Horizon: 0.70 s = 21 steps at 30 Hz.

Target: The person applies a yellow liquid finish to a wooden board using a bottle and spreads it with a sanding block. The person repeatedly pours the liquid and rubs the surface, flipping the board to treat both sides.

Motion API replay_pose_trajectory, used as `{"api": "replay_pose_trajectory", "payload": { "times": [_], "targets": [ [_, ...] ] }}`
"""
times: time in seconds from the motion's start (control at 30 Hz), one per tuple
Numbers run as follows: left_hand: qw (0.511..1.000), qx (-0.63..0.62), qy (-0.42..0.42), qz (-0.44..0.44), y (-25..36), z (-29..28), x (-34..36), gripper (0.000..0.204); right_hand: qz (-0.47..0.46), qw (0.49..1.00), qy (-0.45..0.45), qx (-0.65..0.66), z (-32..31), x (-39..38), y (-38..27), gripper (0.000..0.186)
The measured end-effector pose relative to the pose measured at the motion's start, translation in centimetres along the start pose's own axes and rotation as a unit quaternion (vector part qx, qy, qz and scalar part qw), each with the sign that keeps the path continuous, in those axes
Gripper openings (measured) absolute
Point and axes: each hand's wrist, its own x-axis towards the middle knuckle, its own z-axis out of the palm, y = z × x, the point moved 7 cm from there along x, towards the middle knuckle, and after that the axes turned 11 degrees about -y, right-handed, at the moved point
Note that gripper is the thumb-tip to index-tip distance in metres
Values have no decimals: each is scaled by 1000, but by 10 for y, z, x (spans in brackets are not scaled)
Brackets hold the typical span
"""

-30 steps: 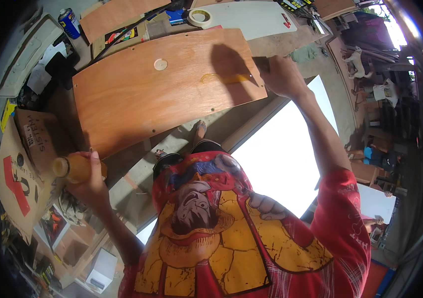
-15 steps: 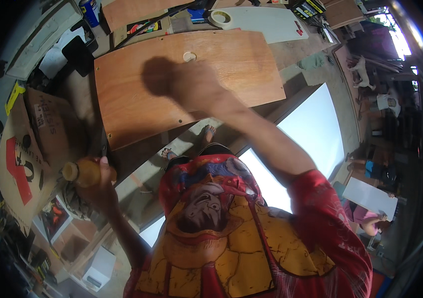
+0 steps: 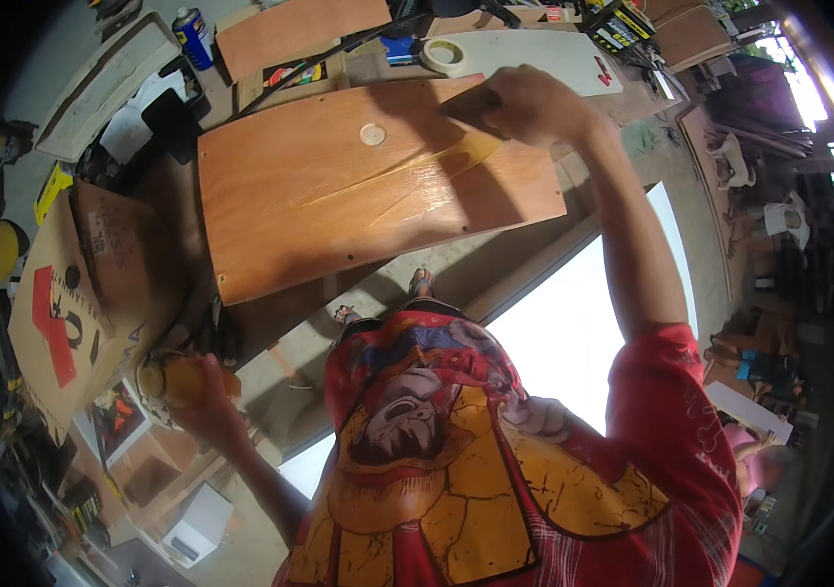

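Observation:
A brown plywood panel (image 3: pixel 280 196) lies in front of me, with small holes along its edges and a pale round spot near its middle. Yellowish glue (image 3: pixel 407 168) streaks across its right half. At the panel's far right, my right hand (image 3: pixel 542 106) grips a dark, flat spreader (image 3: pixel 473 106), tilted down toward the glue. My left hand (image 3: pixel 209 403) is wrapped round a bottle of yellowish-brown glue (image 3: pixel 178 380), held low to the left, apart from the panel. The bottle's neck points left.
Behind the panel are a masking tape roll (image 3: pixel 443 56), a white board (image 3: pixel 525 61) and a blue spray can (image 3: pixel 193 39). Cardboard (image 3: pixel 94 323) stands at the left. A bright white panel (image 3: pixel 574 313) is at my right. Other people (image 3: pixel 755 362) and a dog (image 3: pixel 733 161) are farther right.
My right hand has swept right across the panel with the spreader, and glue streaks now show along its path. My left hand has dropped slightly with the bottle.

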Motion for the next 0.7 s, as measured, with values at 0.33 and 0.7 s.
{"api": "replay_pose_trajectory", "payload": {
  "times": [0.33, 0.7],
  "targets": [
    [996, -55, -52, 50, 15, 48, -13, 27, -74, 976, 199, 45, 61, -74, -66, 21],
    [999, -35, 5, 16, -16, 16, -23, 24, 5, 999, 45, -14, 54, 39, -40, 26]
  ]
}}
